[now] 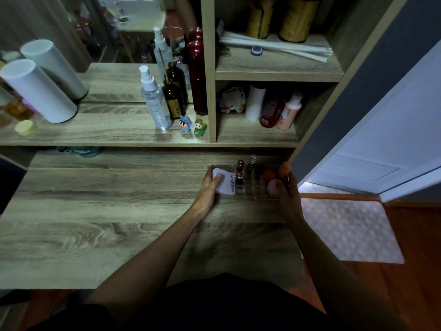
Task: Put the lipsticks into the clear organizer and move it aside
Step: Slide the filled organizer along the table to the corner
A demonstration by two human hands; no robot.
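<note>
Gripping the clear organizer [248,187] at the desk's [95,223] far right: left hand [208,187] and right hand [285,191] curled against opposite ends. Lipsticks [239,172] upright inside. Probably light, stiff, slippery plastic; best held low at both ends, kept level.

Head cam, fwd-down over desk [95,211], near.

Inside the clear organizer [248,187] stand two lipsticks [240,170], one white U2skin packet [225,185] at its left end, and three rounded makeup sponges [269,175] toward its right end. Two hands [210,187] grip its ends. On the shelf behind the organizer stand two small cartoon figurines [185,123] and two white cylinders [38,91].
</note>
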